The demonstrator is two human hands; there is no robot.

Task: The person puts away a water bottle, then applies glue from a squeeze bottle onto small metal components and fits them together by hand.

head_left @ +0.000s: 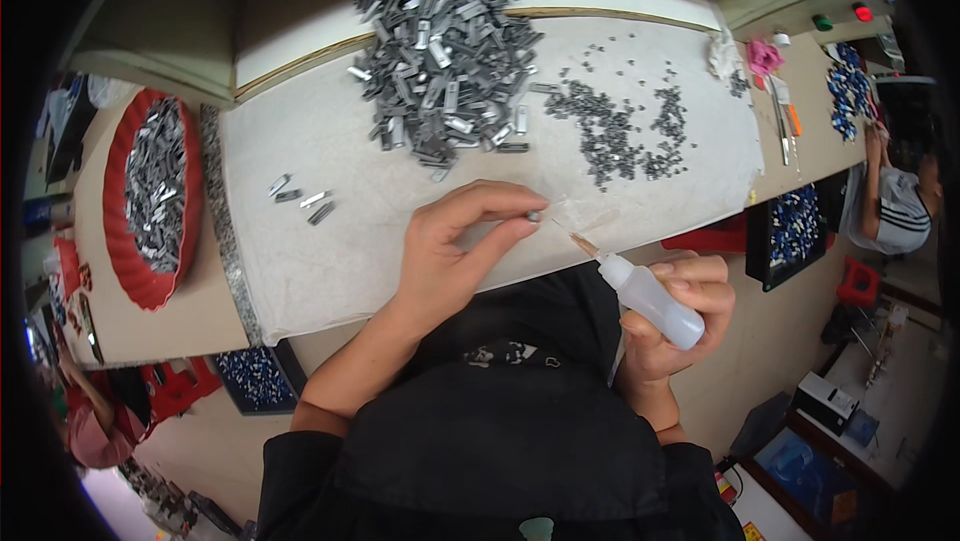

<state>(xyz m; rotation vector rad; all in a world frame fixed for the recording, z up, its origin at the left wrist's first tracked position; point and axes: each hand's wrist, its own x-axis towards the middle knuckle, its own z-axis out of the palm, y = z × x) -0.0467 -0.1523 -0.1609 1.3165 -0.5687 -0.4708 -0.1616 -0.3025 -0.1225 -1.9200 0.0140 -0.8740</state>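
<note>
Between the thumb and fingertips of my left hand (440, 246) is a small metal piece (534, 216). My right hand (708, 293) is wrapped around a translucent white squeeze bottle (652, 301). The bottle is tilted, and its thin needle tip (580, 241) points toward the pinched piece, a short way from it. Beyond my hands lies a big heap of grey metal clips (445, 61). Many tiny metal parts (600, 131) are scattered to the right of the heap. Several loose clips (300, 197) lie apart on the left.
White sheeting (330, 276) covers the worktop. A red scalloped basket (115, 211) full of metal pieces stands at the left. Tweezers (779, 121) and a pink cloth (765, 57) lie at the right. Other people sit at the far right (897, 209) and far left (95, 431).
</note>
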